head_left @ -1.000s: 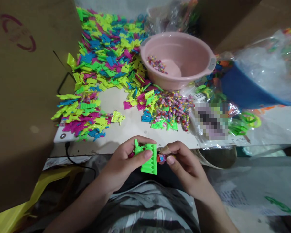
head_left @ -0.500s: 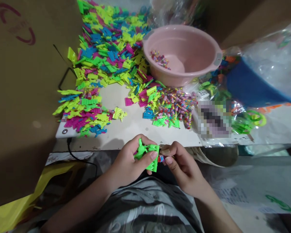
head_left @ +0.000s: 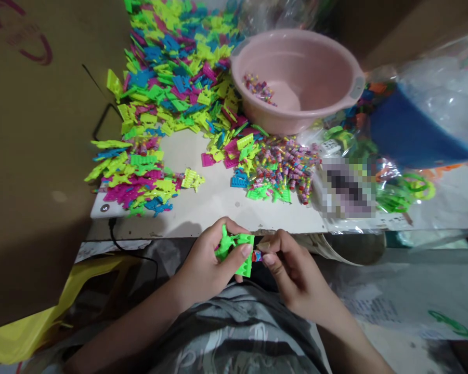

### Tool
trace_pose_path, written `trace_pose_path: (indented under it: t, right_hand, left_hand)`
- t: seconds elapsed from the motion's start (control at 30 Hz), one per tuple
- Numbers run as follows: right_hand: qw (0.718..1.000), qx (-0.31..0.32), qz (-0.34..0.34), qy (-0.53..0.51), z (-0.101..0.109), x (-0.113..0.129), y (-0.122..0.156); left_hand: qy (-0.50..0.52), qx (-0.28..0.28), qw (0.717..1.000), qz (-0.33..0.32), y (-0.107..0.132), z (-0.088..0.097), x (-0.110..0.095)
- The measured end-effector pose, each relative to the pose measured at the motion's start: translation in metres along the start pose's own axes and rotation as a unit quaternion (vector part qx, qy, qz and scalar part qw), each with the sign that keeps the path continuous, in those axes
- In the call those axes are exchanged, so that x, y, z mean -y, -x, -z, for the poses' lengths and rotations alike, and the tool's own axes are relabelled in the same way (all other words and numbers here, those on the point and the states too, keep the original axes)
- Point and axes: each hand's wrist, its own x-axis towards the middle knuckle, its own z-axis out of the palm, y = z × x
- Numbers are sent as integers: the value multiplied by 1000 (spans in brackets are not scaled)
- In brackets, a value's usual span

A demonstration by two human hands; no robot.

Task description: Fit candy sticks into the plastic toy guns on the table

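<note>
One green plastic piece (head_left: pixel 245 267) sits clamped in the left hand (head_left: pixel 209 266) before the counter (head_left: pixel 218 210), apparently braced there so its edge faces the small printed tube (head_left: pixel 258 256) pinched in the right hand (head_left: pixel 296 272).

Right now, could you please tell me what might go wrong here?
The small red-and-blue cylinder, pinched by the right hand, could slip and fall, as it is held off the edge of the white table. The bright green ridged plastic piece, clamped under the thumb of the left hand, might tilt if that grip loosens.
</note>
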Motion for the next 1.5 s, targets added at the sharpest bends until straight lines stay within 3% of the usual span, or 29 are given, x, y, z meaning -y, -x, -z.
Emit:
trace_pose_path:
  t: [0.2,0.43,0.57,0.7,0.8,0.87,0.93,0.97,1.03,1.1,1.17,1.27,1.33,1.43,1.5]
  right_hand:
    - [997,9,-3,76,1,3,-4]
    - [993,21,-1,118,-1,0,-7]
    - [991,14,45,125,1,5,-1]
    - [986,-38,109,123,0,12,9]
    - [984,-115,125,59,2,5,10]
    - [980,-167,103,23,6,-11,4]
    - [976,-195,61,80,15,-36,-7]
    - [968,-193,40,154,19,-50,-13]
    - [938,-182,25,295,28,-76,-27]
    - [896,-184,-4,404,36,-98,-38]
    - [859,-193,-31,473,40,-111,-45]
    - [831,-196,-48,519,43,-119,-50]
    - [829,-190,-43,524,43,-118,-53]
    - [831,-197,-26,520,39,-112,-60]
    - [830,-195,-14,523,35,-106,-69]
  left_hand:
    - [-12,-38,999,-12,-3,-1,10]
    - [16,-44,998,-46,-3,2,26]
    - [1,-18,984,-177,-3,7,24]
    - [-41,6,940,-338,-6,9,21]
    - [-71,4,926,-372,-8,16,18]
    - [-124,-31,915,-384,-10,31,12]
    - [-233,-104,882,-396,-16,57,1]
    - [-305,-168,844,-407,-19,73,-6]
    - [-457,-263,770,-359,-25,109,-22]
    - [-501,-386,704,-323,-27,142,-39]
    - [-519,-452,665,-289,-25,167,-53]
    - [-554,-420,674,-252,-19,184,-61]
    - [-564,-386,679,-268,-23,183,-57]
    - [-541,-339,692,-337,-47,156,-35]
    - [-514,-243,757,-322,-74,123,-17]
